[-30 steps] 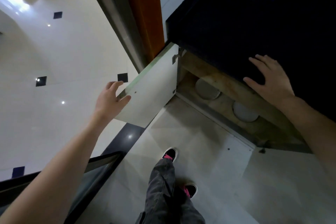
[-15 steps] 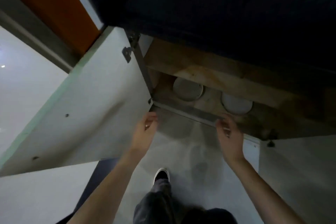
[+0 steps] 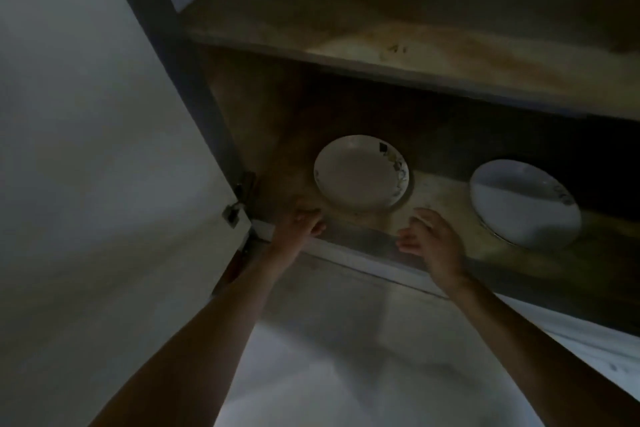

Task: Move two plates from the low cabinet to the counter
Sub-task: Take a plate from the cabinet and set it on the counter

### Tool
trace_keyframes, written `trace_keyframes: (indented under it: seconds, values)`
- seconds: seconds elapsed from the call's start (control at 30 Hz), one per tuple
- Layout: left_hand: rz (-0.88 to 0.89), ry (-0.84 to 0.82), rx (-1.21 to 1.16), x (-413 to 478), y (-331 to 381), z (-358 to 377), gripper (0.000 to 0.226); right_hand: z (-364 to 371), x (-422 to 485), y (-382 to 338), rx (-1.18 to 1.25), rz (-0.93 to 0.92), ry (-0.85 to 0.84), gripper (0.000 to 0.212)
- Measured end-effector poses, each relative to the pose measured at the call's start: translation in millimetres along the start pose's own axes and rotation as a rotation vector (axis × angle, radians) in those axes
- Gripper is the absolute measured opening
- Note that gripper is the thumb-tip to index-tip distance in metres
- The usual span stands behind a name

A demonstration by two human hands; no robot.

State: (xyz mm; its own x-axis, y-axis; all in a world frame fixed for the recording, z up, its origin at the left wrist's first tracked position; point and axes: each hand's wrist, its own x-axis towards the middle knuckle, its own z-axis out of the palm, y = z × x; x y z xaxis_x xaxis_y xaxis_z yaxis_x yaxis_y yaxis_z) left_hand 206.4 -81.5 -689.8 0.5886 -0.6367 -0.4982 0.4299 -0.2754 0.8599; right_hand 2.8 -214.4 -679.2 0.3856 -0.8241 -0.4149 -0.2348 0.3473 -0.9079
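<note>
Two white plates with a dark pattern on the rim lie on the bottom shelf of the open low cabinet (image 3: 446, 191). The left plate (image 3: 360, 173) is closer to the hinge side, and the right plate (image 3: 523, 201) lies apart from it. My left hand (image 3: 303, 224) rests at the shelf's front edge just left of and below the left plate, fingers loosely curled, holding nothing. My right hand (image 3: 431, 239) hovers over the front edge between the two plates, fingers spread and empty. Neither hand touches a plate.
The white cabinet door (image 3: 104, 166) stands swung open on the left, with its hinge (image 3: 239, 201) near my left hand. A stained wooden upper shelf (image 3: 415, 48) overhangs the plates. Pale floor (image 3: 346, 340) lies below.
My view has dropped low and close to the cabinet opening. Both hands have moved forward from the cabinet's lower edge to the front of the bottom shelf, near the left plate.
</note>
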Motion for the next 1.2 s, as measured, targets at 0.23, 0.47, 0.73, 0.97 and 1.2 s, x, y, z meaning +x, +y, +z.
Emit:
trace_keyframes:
  seconds: [0.23, 0.47, 0.73, 0.97, 1.2]
  values:
    - [-0.019, -0.094, -0.02, 80, -5, 13, 0.042, 33, 56, 0, 0.242, 0.144, -0.159, 0.04]
    - [0.042, -0.111, -0.033, 89, -6, 15, 0.048, 41, 58, -8, 0.293, 0.102, -0.091, 0.037]
    - [-0.084, -0.093, 0.086, -82, 27, 4, 0.04, 13, -84, -18, 0.247, 0.194, -0.015, 0.041]
    - [-0.258, -0.117, 0.096, -290, 133, 13, 0.048, -39, -291, -128, 0.154, 0.246, 0.034, 0.046]
    - [-0.268, -0.097, 0.119, -503, 318, 46, 0.045, -86, -489, -326, 0.207, 0.311, 0.138, 0.039]
